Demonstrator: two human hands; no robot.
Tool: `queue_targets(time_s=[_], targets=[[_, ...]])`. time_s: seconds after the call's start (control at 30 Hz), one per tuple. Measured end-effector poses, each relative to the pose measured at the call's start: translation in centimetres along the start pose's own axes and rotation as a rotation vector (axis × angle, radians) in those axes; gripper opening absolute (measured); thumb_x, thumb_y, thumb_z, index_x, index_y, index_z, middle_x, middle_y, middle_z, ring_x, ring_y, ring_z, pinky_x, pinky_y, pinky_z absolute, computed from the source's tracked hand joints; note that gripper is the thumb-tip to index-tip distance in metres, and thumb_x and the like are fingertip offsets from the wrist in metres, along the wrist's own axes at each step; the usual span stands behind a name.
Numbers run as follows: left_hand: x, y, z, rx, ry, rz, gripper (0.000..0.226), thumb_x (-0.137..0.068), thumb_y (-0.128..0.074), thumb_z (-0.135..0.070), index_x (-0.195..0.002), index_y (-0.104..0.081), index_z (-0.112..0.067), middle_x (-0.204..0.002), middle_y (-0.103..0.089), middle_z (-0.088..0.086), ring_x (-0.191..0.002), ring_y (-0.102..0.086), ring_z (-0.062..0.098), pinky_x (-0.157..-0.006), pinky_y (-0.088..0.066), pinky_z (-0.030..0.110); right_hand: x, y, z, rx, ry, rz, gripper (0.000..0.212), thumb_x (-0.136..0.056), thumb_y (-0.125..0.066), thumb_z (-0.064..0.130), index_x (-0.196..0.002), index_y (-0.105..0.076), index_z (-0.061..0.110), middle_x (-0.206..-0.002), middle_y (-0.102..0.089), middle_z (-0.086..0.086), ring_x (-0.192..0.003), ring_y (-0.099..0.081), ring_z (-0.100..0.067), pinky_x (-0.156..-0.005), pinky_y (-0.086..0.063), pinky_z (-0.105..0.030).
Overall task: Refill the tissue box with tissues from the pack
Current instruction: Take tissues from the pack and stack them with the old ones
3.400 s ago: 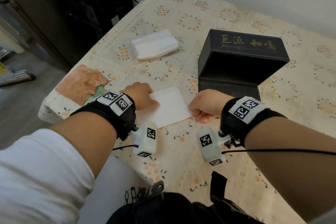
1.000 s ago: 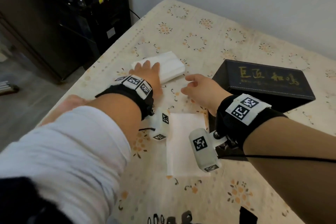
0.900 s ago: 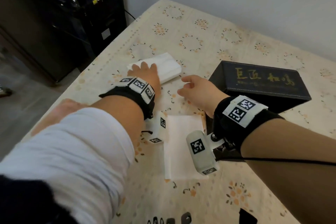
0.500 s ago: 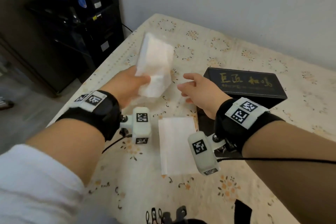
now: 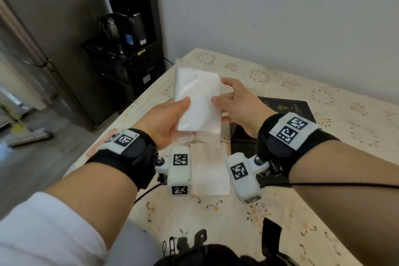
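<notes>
1. The tissue pack (image 5: 197,101), white tissues in a clear plastic wrap, is held up in the air above the bench (image 5: 280,211), left of the black tissue box (image 5: 285,110) and clear of it.
2. The left hand (image 5: 166,121) grips the pack's lower left side; its thumb lies across the front face and its fingers are curled behind, clenched on the pack.
3. The right hand (image 5: 239,103) meets the pack's right edge; its fingers (image 5: 228,83) are spread and touch the wrap, but whether they actually grip it I cannot tell.
4. The tissue box rests on the bench, partly hidden behind the right wrist; gold lettering shows on its top.
5. 1 flat white tissue sheet (image 5: 210,170) lies on the floral bench cloth just left of the box, below the raised pack and between the 2 wrist-mounted devices.
</notes>
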State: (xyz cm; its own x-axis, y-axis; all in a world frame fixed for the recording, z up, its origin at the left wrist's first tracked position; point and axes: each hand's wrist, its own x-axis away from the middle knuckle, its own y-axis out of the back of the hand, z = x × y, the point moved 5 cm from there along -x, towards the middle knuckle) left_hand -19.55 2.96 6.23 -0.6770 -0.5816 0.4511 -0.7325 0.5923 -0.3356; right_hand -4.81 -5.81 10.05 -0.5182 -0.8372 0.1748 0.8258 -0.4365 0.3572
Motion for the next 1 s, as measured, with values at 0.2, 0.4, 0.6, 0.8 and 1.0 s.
queue_targets(time_s=[0.2, 0.4, 0.6, 0.8, 1.0], targets=[[1.4, -1.6, 0.3, -0.014, -0.03, 0.017, 0.034, -0.094, -0.051, -0.035, -0.124, -0.056, -0.021, -0.114, -0.071, 0.006, -0.1, -0.069, 0.026, -0.072, -0.058, 0.045, 1.2, 0.7, 2.2, 0.267, 0.257, -0.17, 0.051, -0.076, -0.069, 0.036, -0.121, -0.043, 0.032, -0.117, -0.037, 0.003, -0.097, -0.047, -0.014, -0.07, -0.036, -0.017], [2.3, -4.0, 0.7, -0.042, -0.058, 0.15, 0.038, -0.093, -0.051, -0.03, -0.13, -0.053, -0.02, -0.116, -0.07, 0.005, -0.1, -0.069, 0.022, -0.068, -0.059, 0.036, 2.5, 1.4, 2.1, 0.387, 0.284, -0.133, 0.044, -0.076, -0.054, 0.005, -0.112, -0.041, 0.027, -0.113, -0.034, 0.003, -0.089, -0.049, -0.017, -0.063, -0.037, -0.014], [2.0, -5.2, 1.2, -0.11, -0.072, 0.107, 0.036, -0.091, -0.056, -0.018, -0.127, -0.056, -0.013, -0.112, -0.071, 0.007, -0.096, -0.07, 0.022, -0.067, -0.059, 0.033, 3.9, 1.8, 2.0, 0.658, 0.441, -0.182, 0.022, -0.079, -0.046, -0.005, -0.084, -0.049, 0.016, -0.117, -0.045, -0.007, -0.084, -0.055, -0.027, -0.075, -0.048, -0.034], [1.7, -5.9, 1.6, -0.131, -0.075, 0.061, 0.037, -0.092, -0.055, -0.015, -0.129, -0.054, -0.015, -0.116, -0.068, 0.008, -0.103, -0.066, 0.026, -0.074, -0.057, 0.037, 4.1, 3.0, 1.2, 0.969, 0.386, -0.223, 0.035, -0.086, -0.044, 0.009, -0.118, -0.057, 0.014, -0.145, -0.034, -0.011, -0.103, -0.056, -0.034, -0.086, -0.047, -0.04], [1.7, -6.8, 1.3, -0.277, -0.066, 0.141, 0.04, -0.088, -0.059, -0.01, -0.128, -0.055, -0.014, -0.117, -0.068, 0.009, -0.105, -0.066, 0.027, -0.08, -0.056, 0.04, 3.7, 2.9, 0.9, 1.006, 0.269, -0.081, 0.064, -0.084, -0.047, 0.024, -0.143, -0.024, 0.027, -0.154, -0.018, -0.008, -0.133, -0.034, -0.033, -0.107, -0.026, -0.051]])
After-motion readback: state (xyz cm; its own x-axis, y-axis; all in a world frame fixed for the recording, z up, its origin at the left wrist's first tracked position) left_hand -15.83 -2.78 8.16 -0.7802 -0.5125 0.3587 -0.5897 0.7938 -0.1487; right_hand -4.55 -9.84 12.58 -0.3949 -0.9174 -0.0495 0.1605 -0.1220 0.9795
